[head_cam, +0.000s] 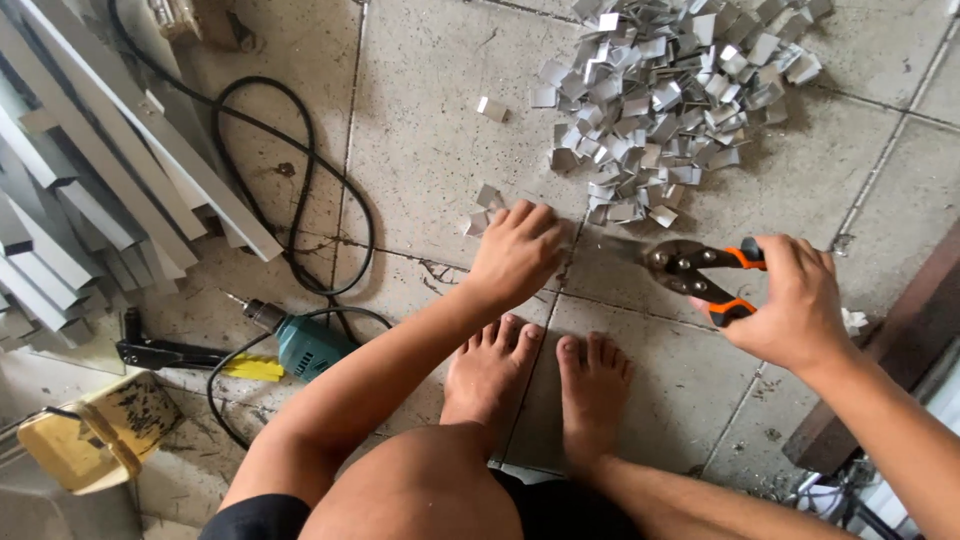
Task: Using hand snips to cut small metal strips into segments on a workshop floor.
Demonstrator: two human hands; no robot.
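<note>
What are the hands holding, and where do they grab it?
The right hand grips tin snips by their orange-and-black handles. The left hand pinches the end of a thin metal strip that reaches into the blades; the fingers hide exactly how.

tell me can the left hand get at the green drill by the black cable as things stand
Probably yes. The left hand rests on a metal strip on the floor, and the green drill lies on that same side beside the left forearm, with nothing between them. It would have to let go first.

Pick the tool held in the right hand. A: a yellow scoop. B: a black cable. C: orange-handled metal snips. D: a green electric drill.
C: the right hand grips the orange-handled snips, while the green drill lies on the floor untouched.
</note>
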